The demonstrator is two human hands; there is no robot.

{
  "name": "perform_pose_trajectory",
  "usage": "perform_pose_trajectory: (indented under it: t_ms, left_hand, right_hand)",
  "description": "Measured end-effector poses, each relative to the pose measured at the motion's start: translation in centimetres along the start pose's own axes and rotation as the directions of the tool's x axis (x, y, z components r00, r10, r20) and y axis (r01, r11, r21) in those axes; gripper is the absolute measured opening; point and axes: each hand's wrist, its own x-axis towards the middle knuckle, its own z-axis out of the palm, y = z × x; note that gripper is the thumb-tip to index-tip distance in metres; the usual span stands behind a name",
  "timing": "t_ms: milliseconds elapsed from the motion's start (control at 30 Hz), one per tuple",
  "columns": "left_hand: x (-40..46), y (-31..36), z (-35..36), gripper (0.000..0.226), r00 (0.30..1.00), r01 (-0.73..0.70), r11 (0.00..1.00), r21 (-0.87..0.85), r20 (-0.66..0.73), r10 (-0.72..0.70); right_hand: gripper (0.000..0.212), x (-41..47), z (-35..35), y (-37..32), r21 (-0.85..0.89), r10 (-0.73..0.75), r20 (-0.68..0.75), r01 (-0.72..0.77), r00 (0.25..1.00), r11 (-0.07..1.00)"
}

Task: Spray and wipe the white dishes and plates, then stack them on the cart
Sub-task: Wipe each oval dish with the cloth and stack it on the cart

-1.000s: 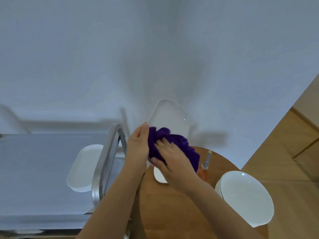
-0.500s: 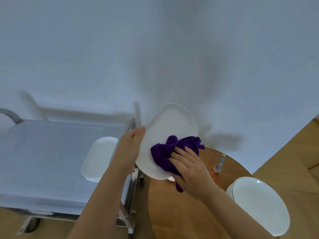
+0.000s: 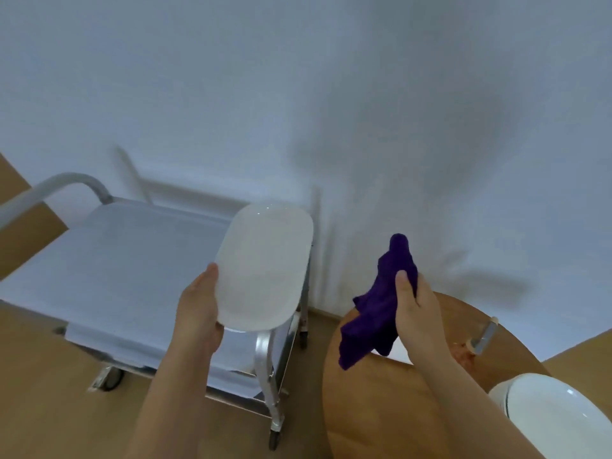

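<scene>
One dish wiped and on its way to the cart — more waiting.

My left hand [image 3: 198, 313] grips the white dish [image 3: 265, 270] by its near edge, held above the cart [image 3: 132, 260] at its right rail; my right hand [image 3: 417, 313] clutches the purple cloth [image 3: 381, 309] over the round table [image 3: 381, 409]. It isn't stacked yet, and the white plates [image 3: 556, 415] at the table's right edge look unwiped — the spray bottle [image 3: 483, 336] stands beside them.

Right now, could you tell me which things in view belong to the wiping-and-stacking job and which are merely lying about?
Part of the job:
white dish, held by the left hand
purple cloth, gripped by the right hand
cart
stacked plates
spray bottle

Just there:
round wooden table
white wall
</scene>
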Motion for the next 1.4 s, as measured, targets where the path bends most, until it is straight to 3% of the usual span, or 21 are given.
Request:
perform_pose_trajectory:
  t_ms: [100,233,567,867,1133,1300,1400]
  left_hand:
    - [3.4,-0.4,-2.4,0.020,0.991,-0.006,1.000,-0.029,-0.134,0.002]
    - [7.1,-1.8,-3.6,0.019,0.973,-0.012,0.998,0.065,-0.228,0.026]
    - [13.2,-7.5,-2.9,0.038,0.991,0.024,0.932,0.362,-0.130,0.025]
    - [14.5,-10.3,-2.4,0.044,0.986,0.055,0.855,0.516,-0.163,0.035]
    - [15.3,-11.7,-2.2,0.026,0.985,-0.023,0.709,0.705,-0.106,0.137]
    - [15.5,-11.3,-2.4,0.035,0.991,-0.001,0.656,0.755,-0.086,0.100]
    - [13.5,-9.2,-0.7,0.042,0.965,-0.116,0.735,0.668,-0.101,0.244]
  right_hand:
    - [0.022,-0.2,1.5,0.5,0.000,0.073,0.039,-0.073,0.997,0.997]
    - [0.019,-0.5,3.8,1.3,-0.054,0.122,0.064,-0.119,0.990,0.991]
    - [0.018,-0.8,7.5,2.8,-0.048,0.208,0.152,-0.203,0.966,0.978]
    - [0.019,-0.9,7.7,4.1,-0.036,0.335,0.150,-0.333,0.930,0.942]
    - [0.022,-0.9,7.7,4.8,-0.050,0.379,0.136,-0.376,0.915,0.925]
    - [0.021,-0.7,6.9,5.1,-0.032,0.403,0.106,-0.402,0.909,0.915]
    - [0.022,-0.8,6.3,5.5,-0.023,0.420,0.073,-0.420,0.905,0.907]
